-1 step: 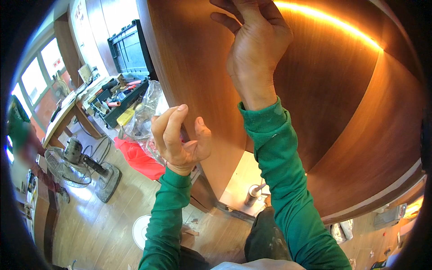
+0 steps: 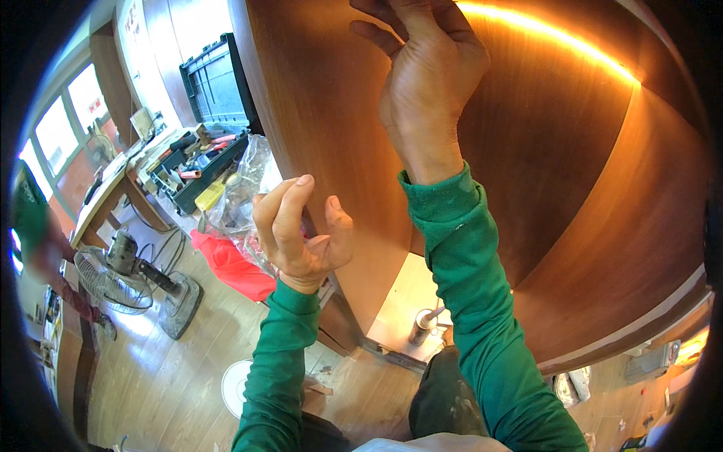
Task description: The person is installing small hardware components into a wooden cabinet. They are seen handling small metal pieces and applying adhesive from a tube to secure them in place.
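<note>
My right hand [image 2: 433, 90] is raised at the top of the view, in front of a brown wood-grain cabinet interior [image 2: 542, 151], close to a glowing warm light strip [image 2: 553, 34]. Its fingers bend upward and the tips are cut off by the picture's edge, so any grip is hidden. Lower and to the left, my left hand [image 2: 305, 233] has its palm up, fingers loosely curled and apart, holding nothing. It hovers by the front edge of the wooden side panel [image 2: 324, 113]. Both arms wear green sleeves.
On the lit cabinet bottom stands a sealant-type cartridge [image 2: 422, 328]. To the left are an open toolbox [image 2: 199, 169], clear plastic wrapping [image 2: 245, 200], a red bag [image 2: 233, 264], and a fan [image 2: 143, 279] on the wood floor. A person in green [image 2: 38, 226] is at far left.
</note>
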{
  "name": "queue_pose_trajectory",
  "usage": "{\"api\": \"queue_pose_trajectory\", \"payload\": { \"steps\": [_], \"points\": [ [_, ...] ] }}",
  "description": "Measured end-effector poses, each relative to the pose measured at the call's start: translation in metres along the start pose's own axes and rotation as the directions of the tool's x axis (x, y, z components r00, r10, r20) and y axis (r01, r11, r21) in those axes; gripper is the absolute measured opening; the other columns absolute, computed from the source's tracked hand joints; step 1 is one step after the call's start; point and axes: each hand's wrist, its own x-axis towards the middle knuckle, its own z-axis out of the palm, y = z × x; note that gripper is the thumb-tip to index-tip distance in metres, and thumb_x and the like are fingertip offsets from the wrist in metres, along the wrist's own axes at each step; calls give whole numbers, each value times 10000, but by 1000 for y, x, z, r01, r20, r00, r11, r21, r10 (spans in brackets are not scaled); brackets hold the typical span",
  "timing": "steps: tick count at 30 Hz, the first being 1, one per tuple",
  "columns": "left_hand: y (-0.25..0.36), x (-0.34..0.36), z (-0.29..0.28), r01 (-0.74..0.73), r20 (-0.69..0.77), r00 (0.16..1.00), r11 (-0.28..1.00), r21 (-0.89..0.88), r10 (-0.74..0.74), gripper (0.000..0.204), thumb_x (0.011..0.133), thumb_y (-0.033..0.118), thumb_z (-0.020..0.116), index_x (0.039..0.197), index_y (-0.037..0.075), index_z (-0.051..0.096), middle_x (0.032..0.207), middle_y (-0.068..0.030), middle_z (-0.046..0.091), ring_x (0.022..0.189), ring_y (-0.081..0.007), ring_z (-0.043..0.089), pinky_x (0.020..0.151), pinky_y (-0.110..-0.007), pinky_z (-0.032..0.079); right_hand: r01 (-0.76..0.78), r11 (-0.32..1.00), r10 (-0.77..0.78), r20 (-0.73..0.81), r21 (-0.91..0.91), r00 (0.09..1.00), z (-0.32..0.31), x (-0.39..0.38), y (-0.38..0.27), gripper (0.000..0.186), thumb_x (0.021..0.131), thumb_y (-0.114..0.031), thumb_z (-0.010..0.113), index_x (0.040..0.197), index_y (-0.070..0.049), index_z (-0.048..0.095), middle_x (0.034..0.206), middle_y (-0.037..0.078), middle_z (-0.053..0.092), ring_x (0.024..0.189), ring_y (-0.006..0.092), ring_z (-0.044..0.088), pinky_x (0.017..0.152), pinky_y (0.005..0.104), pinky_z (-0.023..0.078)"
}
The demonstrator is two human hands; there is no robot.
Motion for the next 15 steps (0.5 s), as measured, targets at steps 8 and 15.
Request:
{"api": "queue_pose_trajectory", "payload": {
  "steps": [8, 15],
  "points": [
    [2, 2, -1, -12, 13, 1000, 999, 32, 11, 465, 706, 26, 707, 1156, 10, 591, 1053, -132, 618, 785, -191, 524, 598, -265, 406, -54, 994, 54, -7, 90, 998, 5, -1, 0, 182, 916, -119, 701, 986, 49, 708, 900, 122, 721, 822, 199, 702, 771, 329, 590],
    [1, 2, 3, -9, -3, 1000, 1000, 10, 9, 481, 693, 27, 707, 1161, 14, 594, 1040, -134, 614, 769, -193, 532, 596, -271, 424, 11, 982, -20, 47, 191, 999, 7, 1, 1, 240, 933, -96, 669, 1068, 102, 661, 1009, 156, 714, 906, 242, 709, 876, 366, 579]
  ]
}}
